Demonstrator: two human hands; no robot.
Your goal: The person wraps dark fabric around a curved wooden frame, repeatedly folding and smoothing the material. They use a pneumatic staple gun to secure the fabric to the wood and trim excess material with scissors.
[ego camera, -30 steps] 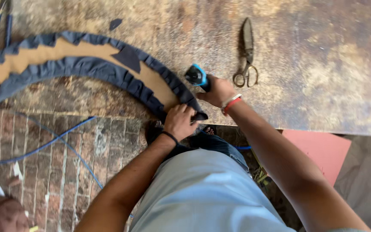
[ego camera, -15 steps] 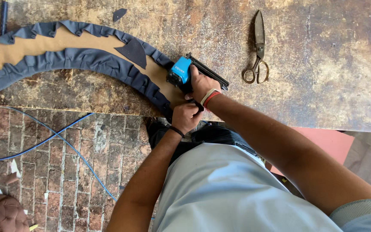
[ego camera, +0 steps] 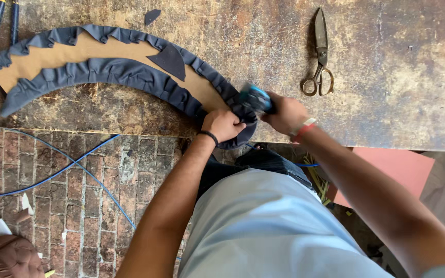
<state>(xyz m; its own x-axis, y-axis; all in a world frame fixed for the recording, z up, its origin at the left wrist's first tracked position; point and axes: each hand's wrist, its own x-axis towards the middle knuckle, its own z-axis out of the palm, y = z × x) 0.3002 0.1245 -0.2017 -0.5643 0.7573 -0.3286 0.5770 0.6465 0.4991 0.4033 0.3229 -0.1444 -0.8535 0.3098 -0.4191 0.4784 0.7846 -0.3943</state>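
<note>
Now pressing with the left hand point(ego camera: 223, 125), fingers curled and pinching the dark grey pleated fabric point(ego camera: 114, 72) at the near edge of the worn, stained wooden worktop point(ego camera: 397, 92). Gripping with the right hand point(ego camera: 286, 114) a blue and black handheld tool point(ego camera: 255, 99), blurred, fingers wrapped closed around it, nose touching the fabric just beside the left hand. Lying along the near-left part of the worktop, the curved brown board piece point(ego camera: 78, 51) wrapped with that fabric, its right end under both hands. Resting well apart toward the far edge, old metal scissors point(ego camera: 319, 56). Lying at the far-left corner, two dark blue pens point(ego camera: 5, 23).
</note>
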